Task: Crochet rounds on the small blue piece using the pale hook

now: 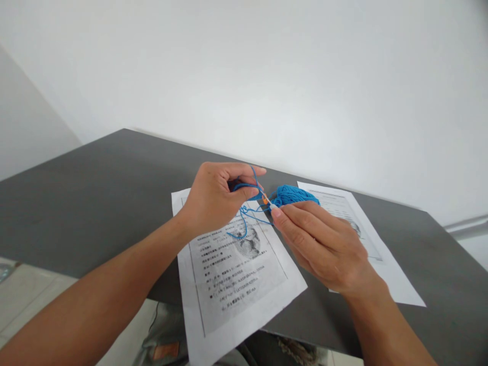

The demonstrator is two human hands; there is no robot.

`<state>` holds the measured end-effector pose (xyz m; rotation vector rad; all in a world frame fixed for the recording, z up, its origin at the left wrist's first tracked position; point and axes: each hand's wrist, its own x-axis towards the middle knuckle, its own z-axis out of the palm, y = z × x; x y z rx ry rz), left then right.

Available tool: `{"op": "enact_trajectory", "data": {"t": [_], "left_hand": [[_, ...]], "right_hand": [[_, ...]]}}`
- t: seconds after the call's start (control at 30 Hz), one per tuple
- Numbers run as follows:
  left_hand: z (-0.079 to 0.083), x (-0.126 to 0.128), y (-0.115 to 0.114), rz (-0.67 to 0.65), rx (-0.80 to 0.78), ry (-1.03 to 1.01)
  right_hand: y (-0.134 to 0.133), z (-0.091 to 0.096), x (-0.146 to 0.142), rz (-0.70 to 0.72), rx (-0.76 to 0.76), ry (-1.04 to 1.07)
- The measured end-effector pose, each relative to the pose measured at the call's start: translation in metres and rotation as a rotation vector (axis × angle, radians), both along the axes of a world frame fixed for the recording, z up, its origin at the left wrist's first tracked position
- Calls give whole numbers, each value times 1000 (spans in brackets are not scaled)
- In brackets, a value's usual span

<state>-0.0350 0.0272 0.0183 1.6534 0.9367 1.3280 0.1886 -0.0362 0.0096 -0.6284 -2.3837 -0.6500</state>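
Observation:
My left hand (211, 198) is closed in a pinch on a small piece of blue yarn work (246, 189), its index finger stretched out with a strand looped over it. Between the fingers of my right hand (324, 241) is a crochet hook (268, 200) with a light handle, its tip meeting the yarn at my left thumb. A small orange piece (265, 201) shows beside the hook; I cannot make out its kind. Behind my right fingers lies a bundle of blue yarn (295, 194). A loose yarn tail (244, 231) hangs below my left hand.
A printed sheet (244, 290) lies under my hands and hangs over the near edge of the dark table (114, 168). Another printed sheet (385, 264) is at the right, partly behind my right hand. A white wall (267, 76) rises behind the table.

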Motion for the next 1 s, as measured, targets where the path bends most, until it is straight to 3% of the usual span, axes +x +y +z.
{"op": "enact_trajectory", "data": {"t": [0.23,0.47,0.63,0.77,0.87,1.0], "left_hand": [[-1,-7,7,-144,37,78],[2,-11,7,-300,-16,39],[3,-12,4,-366,-95,5],[3,-9,2,-268,-52,6],[3,-6,1,-146,-72,-15],[4,-5,1,-88,-98,-14]], "right_hand": [[-4,8,3,57,-161,157],[-4,10,8,127,-440,570],[-3,7,8,209,-578,753],[-5,7,2,139,-472,710],[-7,8,-5,48,-255,496],[-7,6,-12,-30,-17,220]]}}
